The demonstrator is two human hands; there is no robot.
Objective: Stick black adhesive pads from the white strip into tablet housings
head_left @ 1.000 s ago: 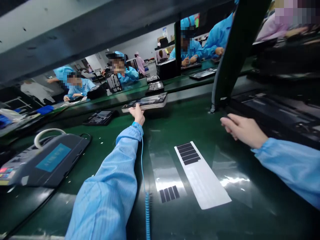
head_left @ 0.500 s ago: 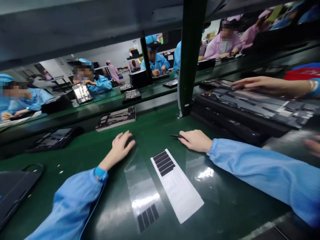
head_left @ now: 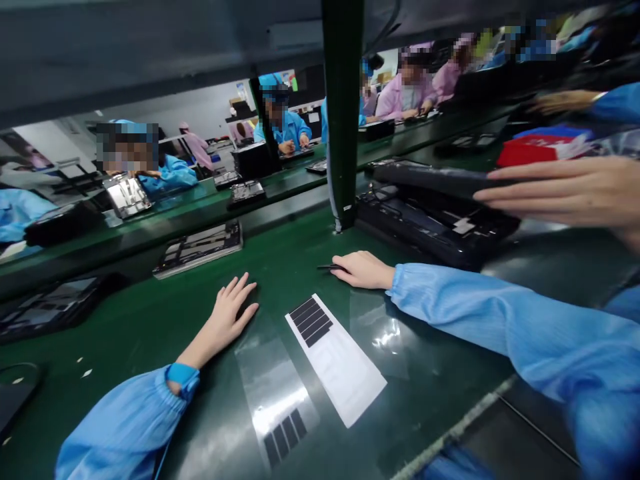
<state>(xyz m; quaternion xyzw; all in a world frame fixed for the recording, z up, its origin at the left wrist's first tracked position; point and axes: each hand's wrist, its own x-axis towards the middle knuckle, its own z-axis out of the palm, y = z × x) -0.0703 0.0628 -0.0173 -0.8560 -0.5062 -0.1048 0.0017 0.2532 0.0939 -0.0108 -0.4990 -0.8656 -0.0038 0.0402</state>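
1. Slim black tool (head_left: 330, 267) sits pinched in the closed right hand (head_left: 365, 270), just beyond the far end of the white sheet (head_left: 345, 370).
2. Left hand (head_left: 230, 313) lies flat on the green mat (head_left: 145, 320), fingers spread, holding nothing, left of that sheet.

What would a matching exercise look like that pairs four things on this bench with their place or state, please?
Things:
1. left hand
2. right hand
3. white sheet
4. red box

Place or state:
A. far right, at the back
B. holding a thin dark tool
C. flat, fingers spread, on the green table
D. lying between both arms

Pairs: 1-C, 2-B, 3-D, 4-A
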